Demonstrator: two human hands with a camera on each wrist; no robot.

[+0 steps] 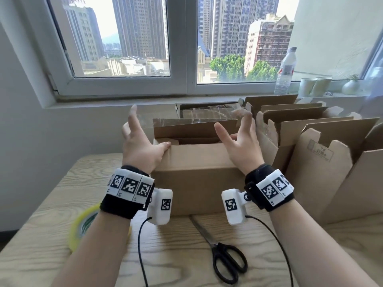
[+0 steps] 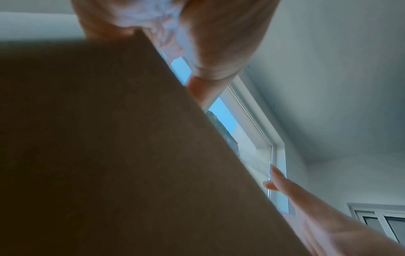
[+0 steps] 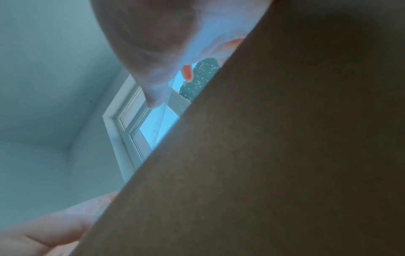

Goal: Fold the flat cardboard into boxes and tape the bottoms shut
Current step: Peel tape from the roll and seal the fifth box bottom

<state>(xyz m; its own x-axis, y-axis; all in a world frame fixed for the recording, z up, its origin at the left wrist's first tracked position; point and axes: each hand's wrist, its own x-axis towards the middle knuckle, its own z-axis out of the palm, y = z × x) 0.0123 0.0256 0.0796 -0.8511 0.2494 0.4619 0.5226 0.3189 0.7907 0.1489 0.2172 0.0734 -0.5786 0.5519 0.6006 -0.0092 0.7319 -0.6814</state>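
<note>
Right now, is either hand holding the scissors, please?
No, the scissors lie on the table, while both hands are up at the box.

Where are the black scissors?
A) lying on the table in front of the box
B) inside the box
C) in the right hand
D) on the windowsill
A: the scissors lie flat on the wooden table, nearer the person than the cardboard box, and neither hand touches them.

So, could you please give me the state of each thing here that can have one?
cardboard box: erected on the table, flaps open.
left hand: fingers spread, thumb touching the box's near edge.
right hand: fingers spread, gripping nothing.
scissors: lying closed.
tape roll: lying on the table, unheld.
flat cardboard: unfolded, standing on edge at right.
water bottle: upright, capped.
</note>
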